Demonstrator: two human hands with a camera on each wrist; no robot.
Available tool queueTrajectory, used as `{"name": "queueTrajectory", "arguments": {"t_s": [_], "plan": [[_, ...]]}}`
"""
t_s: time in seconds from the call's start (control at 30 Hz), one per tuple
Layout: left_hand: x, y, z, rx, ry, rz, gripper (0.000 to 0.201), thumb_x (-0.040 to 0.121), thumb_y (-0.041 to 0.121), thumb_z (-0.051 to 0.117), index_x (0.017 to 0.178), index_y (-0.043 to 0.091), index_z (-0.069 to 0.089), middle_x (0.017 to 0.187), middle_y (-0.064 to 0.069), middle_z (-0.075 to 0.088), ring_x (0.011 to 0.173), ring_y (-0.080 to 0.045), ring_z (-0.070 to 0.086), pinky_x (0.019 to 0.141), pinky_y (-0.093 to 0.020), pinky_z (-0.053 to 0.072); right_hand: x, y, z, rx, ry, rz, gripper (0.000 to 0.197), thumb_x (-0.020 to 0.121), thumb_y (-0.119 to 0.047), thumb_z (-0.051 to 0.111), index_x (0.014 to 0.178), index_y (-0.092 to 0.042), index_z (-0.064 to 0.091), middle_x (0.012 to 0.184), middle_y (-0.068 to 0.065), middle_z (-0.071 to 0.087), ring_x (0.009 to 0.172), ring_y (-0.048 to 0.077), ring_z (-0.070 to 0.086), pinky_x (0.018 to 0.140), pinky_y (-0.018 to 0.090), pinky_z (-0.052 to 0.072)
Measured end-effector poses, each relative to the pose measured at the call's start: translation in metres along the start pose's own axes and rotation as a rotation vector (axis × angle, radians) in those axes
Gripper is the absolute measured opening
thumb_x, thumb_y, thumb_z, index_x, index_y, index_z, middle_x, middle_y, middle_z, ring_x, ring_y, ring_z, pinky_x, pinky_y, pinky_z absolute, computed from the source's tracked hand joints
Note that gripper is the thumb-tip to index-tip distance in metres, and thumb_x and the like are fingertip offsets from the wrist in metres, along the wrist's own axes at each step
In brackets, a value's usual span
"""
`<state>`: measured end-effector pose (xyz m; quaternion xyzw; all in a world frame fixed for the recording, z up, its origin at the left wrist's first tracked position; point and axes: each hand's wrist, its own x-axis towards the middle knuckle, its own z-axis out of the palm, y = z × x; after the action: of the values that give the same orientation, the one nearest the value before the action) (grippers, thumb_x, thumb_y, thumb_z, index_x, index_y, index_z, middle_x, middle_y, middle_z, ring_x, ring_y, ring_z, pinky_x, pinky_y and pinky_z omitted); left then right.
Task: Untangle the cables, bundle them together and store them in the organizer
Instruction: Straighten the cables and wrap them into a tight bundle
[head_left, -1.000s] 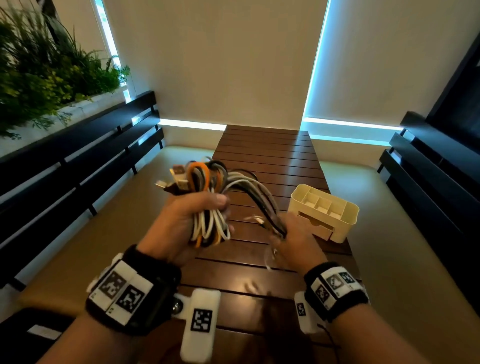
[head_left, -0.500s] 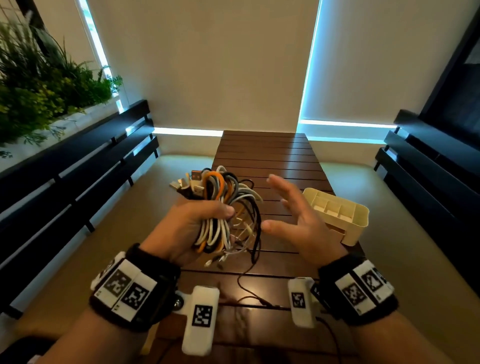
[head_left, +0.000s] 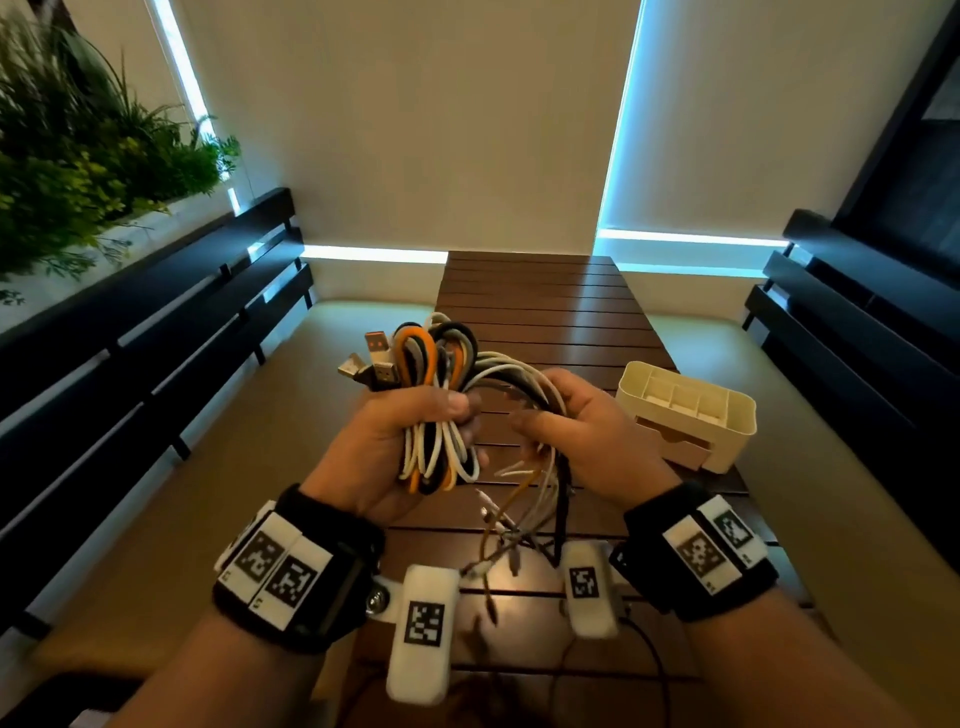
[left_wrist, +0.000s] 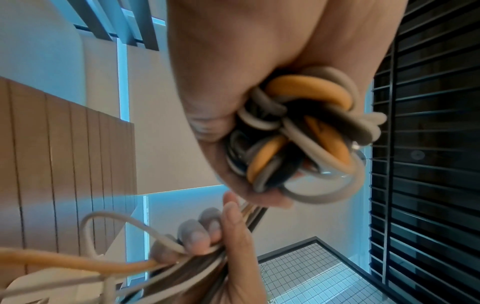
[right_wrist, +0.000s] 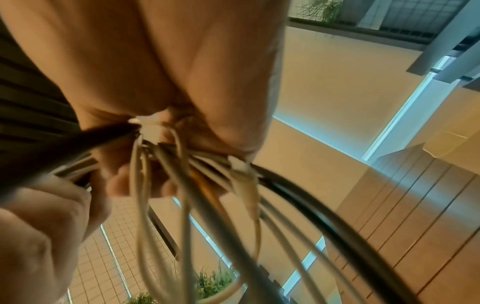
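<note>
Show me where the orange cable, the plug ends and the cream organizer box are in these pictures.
orange cable (head_left: 415, 340): head view, top of its loop above the left hand.
plug ends (head_left: 375, 358): head view, on the metal connectors sticking out at the bundle's left.
organizer (head_left: 727, 441): head view, on its near outer wall.

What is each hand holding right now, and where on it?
The left hand grips the coiled cable bundle around its middle. The right hand pinches the loose strands arching out of that bundle, their ends dangling below.
</note>
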<state>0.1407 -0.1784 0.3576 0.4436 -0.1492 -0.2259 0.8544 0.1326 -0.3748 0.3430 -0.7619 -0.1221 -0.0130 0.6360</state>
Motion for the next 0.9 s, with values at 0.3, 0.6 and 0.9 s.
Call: {"name": "queueTrajectory", "arguments": {"t_s": [0.3,0.6,0.9], "plan": [[-0.010,-0.025,-0.005,0.056,0.072,-0.028,0.008,0.061,0.013,0.073,0.068,0.011,0.072,0.068,-0.005,0.057,0.059,-0.016,0.059,0.070,-0.035,0.054,-0.013,0.001,0.006,-0.016,0.220,-0.097,0.009,0.094,-0.021,0.064,0.100,-0.026,0.068,0.063,-0.017,0.057,0.056,0.001,0.050,0.059,0.020,0.041],[-0.013,-0.046,0.003,0.209,0.216,-0.030,0.055,0.067,0.006,0.075,0.119,-0.006,0.063,0.085,-0.018,0.065,0.071,-0.025,0.065,0.063,-0.034,0.056,-0.020,-0.012,0.021,-0.100,0.127,-0.029,0.024,0.098,-0.051,0.037,0.098,-0.040,0.059,0.060,-0.018,0.055,0.059,-0.001,0.050,0.059,0.015,0.043],[-0.011,-0.045,0.009,0.417,0.189,0.118,0.031,0.071,0.009,0.072,0.100,0.021,0.077,0.102,-0.011,0.075,0.098,-0.030,0.070,0.094,-0.053,0.052,-0.020,-0.017,0.028,0.068,0.226,0.022,0.044,0.106,-0.041,0.032,0.096,-0.037,0.075,0.104,0.007,0.073,0.103,0.026,0.067,0.100,0.052,0.048]]}}
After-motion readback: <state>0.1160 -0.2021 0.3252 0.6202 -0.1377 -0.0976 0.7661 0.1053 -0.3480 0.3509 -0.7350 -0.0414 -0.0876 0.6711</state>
